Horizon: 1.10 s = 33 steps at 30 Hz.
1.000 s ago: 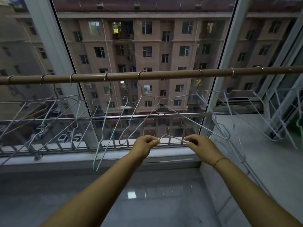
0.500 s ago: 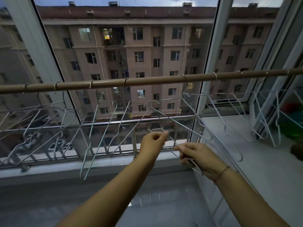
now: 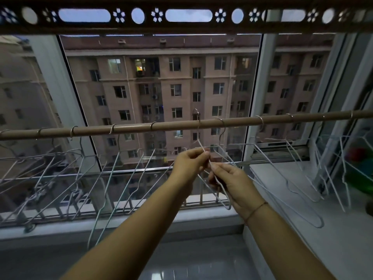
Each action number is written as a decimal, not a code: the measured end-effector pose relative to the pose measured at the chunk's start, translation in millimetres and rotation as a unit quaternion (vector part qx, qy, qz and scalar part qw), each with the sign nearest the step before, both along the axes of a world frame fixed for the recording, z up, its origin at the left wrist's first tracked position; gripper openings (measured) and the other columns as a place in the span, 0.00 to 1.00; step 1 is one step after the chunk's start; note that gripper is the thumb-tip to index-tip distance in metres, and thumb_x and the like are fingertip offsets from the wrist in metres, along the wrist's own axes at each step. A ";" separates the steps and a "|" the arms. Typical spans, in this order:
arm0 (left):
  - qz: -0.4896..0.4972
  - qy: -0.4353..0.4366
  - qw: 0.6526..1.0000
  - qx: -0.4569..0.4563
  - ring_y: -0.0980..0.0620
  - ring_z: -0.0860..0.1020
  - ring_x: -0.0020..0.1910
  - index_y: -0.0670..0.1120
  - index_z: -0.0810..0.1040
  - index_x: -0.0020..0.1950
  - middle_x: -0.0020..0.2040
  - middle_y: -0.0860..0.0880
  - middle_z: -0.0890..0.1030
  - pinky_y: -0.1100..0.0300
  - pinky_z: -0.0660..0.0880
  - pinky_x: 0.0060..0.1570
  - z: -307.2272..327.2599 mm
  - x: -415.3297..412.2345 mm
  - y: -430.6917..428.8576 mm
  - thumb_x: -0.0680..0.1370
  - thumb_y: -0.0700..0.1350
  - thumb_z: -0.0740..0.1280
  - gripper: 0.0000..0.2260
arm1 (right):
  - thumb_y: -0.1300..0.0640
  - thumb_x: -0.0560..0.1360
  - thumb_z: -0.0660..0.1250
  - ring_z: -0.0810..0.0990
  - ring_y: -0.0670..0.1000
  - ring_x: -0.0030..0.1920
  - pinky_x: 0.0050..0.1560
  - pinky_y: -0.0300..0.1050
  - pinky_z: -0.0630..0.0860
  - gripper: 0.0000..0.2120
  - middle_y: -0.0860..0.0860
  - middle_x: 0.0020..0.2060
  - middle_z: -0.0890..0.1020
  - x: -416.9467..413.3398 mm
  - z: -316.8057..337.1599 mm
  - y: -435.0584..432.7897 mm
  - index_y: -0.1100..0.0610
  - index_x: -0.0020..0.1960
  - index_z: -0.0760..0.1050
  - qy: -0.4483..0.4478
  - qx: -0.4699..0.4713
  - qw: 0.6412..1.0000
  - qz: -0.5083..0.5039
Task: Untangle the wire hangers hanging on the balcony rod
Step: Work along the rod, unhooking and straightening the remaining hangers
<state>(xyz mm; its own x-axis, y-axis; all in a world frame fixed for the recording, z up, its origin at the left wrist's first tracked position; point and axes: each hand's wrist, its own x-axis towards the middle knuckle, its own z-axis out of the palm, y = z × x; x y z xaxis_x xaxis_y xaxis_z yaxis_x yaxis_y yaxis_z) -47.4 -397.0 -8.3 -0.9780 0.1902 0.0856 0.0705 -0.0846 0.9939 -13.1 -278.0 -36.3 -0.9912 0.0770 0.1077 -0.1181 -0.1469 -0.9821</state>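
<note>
A brown balcony rod [image 3: 181, 124] runs across the view with several pale wire hangers hooked on it. One wire hanger [image 3: 219, 191] is lifted, its hook [image 3: 196, 113] raised just above the rod near the middle. My left hand [image 3: 188, 165] pinches this hanger's wire near its neck. My right hand [image 3: 232, 183] grips the same hanger's lower wire, close below the left. Tangled hangers [image 3: 50, 170] hang to the left and more hangers [image 3: 298, 178] to the right.
A window with white frames [image 3: 255, 110] stands behind the rod, with an outside metal railing [image 3: 121, 172] below. A grey sill [image 3: 201, 215] and ledge [image 3: 302, 199] lie under the hangers. A dark perforated rail [image 3: 181, 17] crosses overhead. Green and red objects [image 3: 361, 170] sit at right.
My head tilted up, showing the overhead rail. Both hands rose and came together on one hanger, and its hook lifted off the rod.
</note>
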 end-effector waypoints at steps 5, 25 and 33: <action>0.035 -0.042 0.998 0.003 0.55 0.75 0.33 0.42 0.81 0.47 0.37 0.47 0.79 0.68 0.74 0.31 -4.7 -5.1 -3.2 0.79 0.39 0.63 0.07 | 0.57 0.77 0.62 0.74 0.52 0.35 0.39 0.47 0.74 0.11 0.54 0.31 0.78 -10.2 -5.9 -9.9 0.62 0.44 0.80 -0.038 -0.003 0.999 0.011; 0.190 0.037 0.979 -0.056 0.51 0.80 0.50 0.43 0.78 0.60 0.51 0.47 0.83 0.58 0.76 0.53 -7.9 30.4 -130.9 0.78 0.43 0.64 0.12 | 0.59 0.76 0.63 0.75 0.42 0.54 0.54 0.34 0.71 0.11 0.46 0.52 0.77 13.9 -4.6 -89.7 0.50 0.57 0.73 0.129 0.125 0.983 -0.044; 0.235 0.028 0.968 -0.081 0.51 0.77 0.57 0.42 0.75 0.64 0.59 0.47 0.80 0.59 0.73 0.57 -14.9 -7.1 -202.8 0.78 0.42 0.65 0.15 | 0.52 0.76 0.64 0.74 0.44 0.54 0.53 0.39 0.69 0.18 0.46 0.55 0.74 2.6 -22.4 -195.7 0.52 0.65 0.67 0.012 0.141 0.987 0.072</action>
